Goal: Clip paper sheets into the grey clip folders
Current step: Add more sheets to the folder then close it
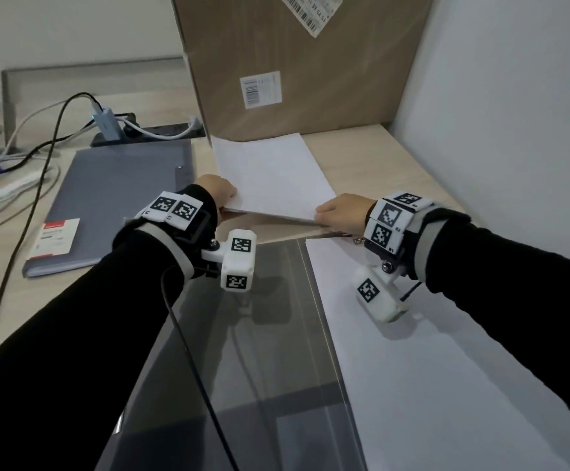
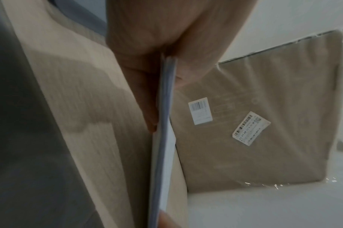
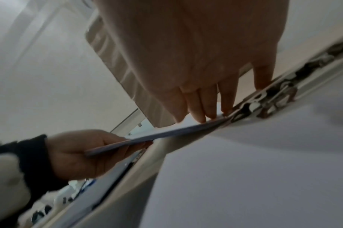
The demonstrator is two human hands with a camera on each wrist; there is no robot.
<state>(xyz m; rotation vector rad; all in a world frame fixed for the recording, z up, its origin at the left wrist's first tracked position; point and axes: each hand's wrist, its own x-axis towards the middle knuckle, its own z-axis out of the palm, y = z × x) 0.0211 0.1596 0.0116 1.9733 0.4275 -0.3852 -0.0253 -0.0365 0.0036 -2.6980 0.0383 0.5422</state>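
While both hands lift one stack of paper sheets (image 1: 273, 171) by its near edge, nothing from it is clipped yet, so I judge the task to be at an early step for this stack. The left hand (image 1: 217, 193) pinches the stack's near-left corner, thumb on top and fingers beneath, as the left wrist view shows; the right hand (image 1: 339, 212) holds the near-right corner, fingers straight along the underside in the right wrist view and thumb on top in the head view. Just below the right hand lies an open clip folder (image 1: 260, 334), dark cover under the left wrist, a white sheet (image 1: 429, 351) under the right forearm, its metal clip (image 3: 268, 100) just beside the right fingertips. Left of the left hand lies a closed grey clip folder (image 1: 114, 198). Count: two folders, one held stack, one cardboard box (image 1: 293, 62) beyond both hands. Left to do, as I judge it: seat the stack under the clip and close it.
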